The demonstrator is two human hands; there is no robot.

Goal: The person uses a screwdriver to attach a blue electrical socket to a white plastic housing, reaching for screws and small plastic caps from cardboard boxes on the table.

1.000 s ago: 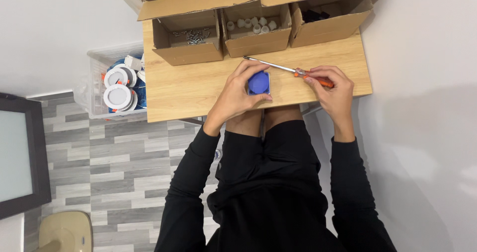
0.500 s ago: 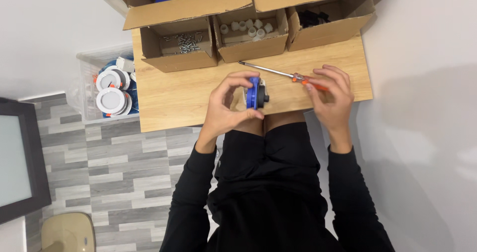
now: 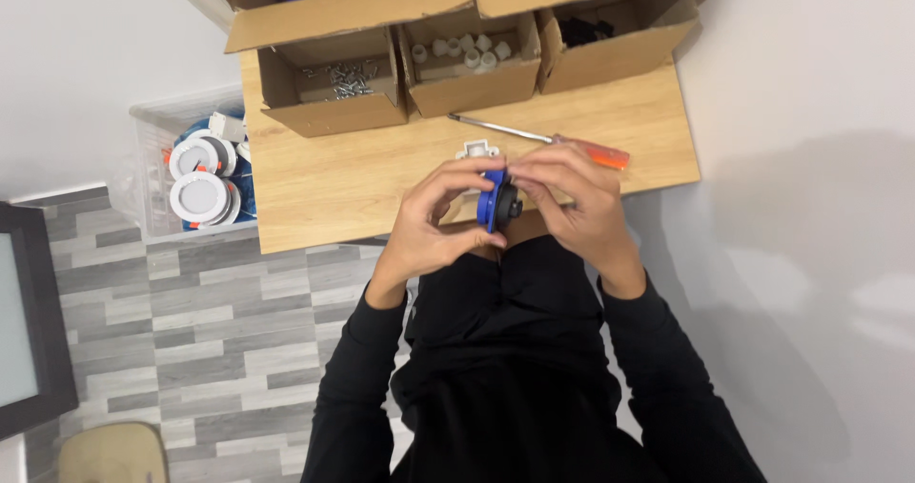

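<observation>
While pinched btwn both hands (image 3: 500, 218), blue round part (image 3: 491, 200) w/ black centre, edge-on

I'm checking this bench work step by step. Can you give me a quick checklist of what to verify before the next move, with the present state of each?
1. Round blue plastic part held by both hands: ok, left hand and right hand grip it.
2. Black piece on its right face seated: cannot tell.
3. Orange-handled screwdriver within reach: ok, lying on the wooden table beside the right hand.
4. Cardboard box of metal screws open: ok.
5. Small white plastic piece on the table: ok, apart from both hands.
</observation>
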